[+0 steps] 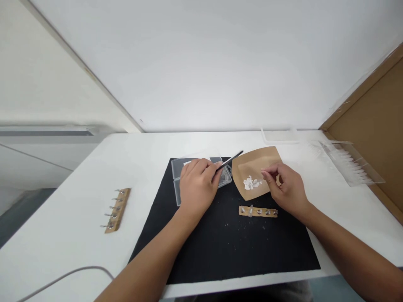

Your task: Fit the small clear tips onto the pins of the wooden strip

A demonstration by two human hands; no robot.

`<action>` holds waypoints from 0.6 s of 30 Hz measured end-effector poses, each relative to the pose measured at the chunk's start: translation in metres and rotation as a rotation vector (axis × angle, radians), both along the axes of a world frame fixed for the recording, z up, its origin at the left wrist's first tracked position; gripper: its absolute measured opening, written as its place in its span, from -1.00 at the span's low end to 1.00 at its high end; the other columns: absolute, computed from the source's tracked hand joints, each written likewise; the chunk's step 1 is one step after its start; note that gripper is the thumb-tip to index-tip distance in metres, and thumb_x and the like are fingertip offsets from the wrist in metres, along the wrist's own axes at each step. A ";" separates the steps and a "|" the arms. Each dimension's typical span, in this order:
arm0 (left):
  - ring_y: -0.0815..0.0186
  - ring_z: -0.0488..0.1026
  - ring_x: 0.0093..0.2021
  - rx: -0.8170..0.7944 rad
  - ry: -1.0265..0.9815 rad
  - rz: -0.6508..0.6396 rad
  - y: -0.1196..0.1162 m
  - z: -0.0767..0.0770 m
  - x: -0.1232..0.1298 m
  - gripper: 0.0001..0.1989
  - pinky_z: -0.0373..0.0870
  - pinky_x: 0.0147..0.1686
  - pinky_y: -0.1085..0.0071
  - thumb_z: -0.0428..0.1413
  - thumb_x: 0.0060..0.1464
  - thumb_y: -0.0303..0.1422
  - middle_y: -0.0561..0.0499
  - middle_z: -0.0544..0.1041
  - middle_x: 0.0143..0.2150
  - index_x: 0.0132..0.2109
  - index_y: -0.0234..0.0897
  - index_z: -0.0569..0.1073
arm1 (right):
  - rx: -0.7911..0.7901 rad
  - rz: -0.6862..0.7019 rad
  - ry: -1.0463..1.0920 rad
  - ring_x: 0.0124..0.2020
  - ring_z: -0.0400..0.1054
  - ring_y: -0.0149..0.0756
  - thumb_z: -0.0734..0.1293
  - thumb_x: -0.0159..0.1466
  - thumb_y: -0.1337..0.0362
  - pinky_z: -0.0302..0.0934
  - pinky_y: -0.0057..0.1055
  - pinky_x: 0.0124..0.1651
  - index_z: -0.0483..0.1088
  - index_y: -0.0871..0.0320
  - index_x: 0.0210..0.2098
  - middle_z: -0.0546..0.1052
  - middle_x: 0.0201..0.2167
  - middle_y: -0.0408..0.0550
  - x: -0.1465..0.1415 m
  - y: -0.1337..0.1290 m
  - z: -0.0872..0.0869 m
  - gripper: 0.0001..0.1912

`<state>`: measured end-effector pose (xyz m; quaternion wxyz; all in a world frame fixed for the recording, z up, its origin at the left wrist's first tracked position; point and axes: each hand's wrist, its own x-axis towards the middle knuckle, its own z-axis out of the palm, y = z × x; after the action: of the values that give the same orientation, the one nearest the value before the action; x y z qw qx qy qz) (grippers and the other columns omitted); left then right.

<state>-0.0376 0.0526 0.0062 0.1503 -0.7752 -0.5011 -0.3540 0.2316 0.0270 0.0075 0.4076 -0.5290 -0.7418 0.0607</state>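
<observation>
My left hand is closed around a slim black tool that looks like tweezers, its tip pointing up and to the right. Beneath that hand lies an opened clear plastic case with small clear pieces inside, partly hidden by the fingers. My right hand pinches thumb and forefinger together over the right side of a brown paper tray; anything between those fingertips is too small to make out. Small white pieces are heaped in the tray. Just below it rests a wooden strip carrying several small metal and clear parts.
A black mat lies under the work on the white table. A second wooden strip with metal clips sits at the left. Clear plastic trays stand at the right by a brown board. A grey cable curves at the lower left.
</observation>
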 end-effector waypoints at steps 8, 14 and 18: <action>0.44 0.36 -0.43 0.015 -0.143 0.011 -0.005 0.000 0.009 -0.78 0.15 -0.49 0.52 0.18 0.41 -0.36 0.05 0.50 -0.31 0.11 -0.17 0.66 | -0.044 0.019 -0.023 -0.38 0.44 -0.31 0.33 0.48 0.13 0.24 -0.35 -0.33 0.47 0.07 -0.26 0.54 -0.41 -0.15 0.000 0.004 -0.004 -0.78; 0.45 0.32 -0.42 -0.004 -0.127 -0.077 -0.009 -0.004 0.012 -0.69 0.12 -0.47 0.51 0.16 0.42 -0.38 0.02 0.49 -0.22 0.20 0.00 0.62 | -0.047 0.049 -0.040 -0.37 0.46 -0.29 0.32 0.49 0.12 0.24 -0.33 -0.30 0.42 0.07 -0.28 0.56 -0.39 -0.14 0.004 0.008 -0.007 -0.77; 0.46 0.36 -0.41 -0.032 -0.120 -0.188 -0.018 -0.005 0.021 -0.69 0.19 -0.47 0.53 0.17 0.42 -0.37 0.02 0.54 -0.16 0.21 0.00 0.60 | -0.008 0.062 -0.073 -0.38 0.45 -0.31 0.31 0.50 0.15 0.22 -0.33 -0.32 0.36 0.07 -0.30 0.57 -0.40 -0.15 -0.002 0.004 -0.007 -0.76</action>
<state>-0.0164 0.0343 0.0008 0.0737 -0.7985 -0.4400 -0.4042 0.2293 0.0313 0.0000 0.3760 -0.5093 -0.7721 0.0569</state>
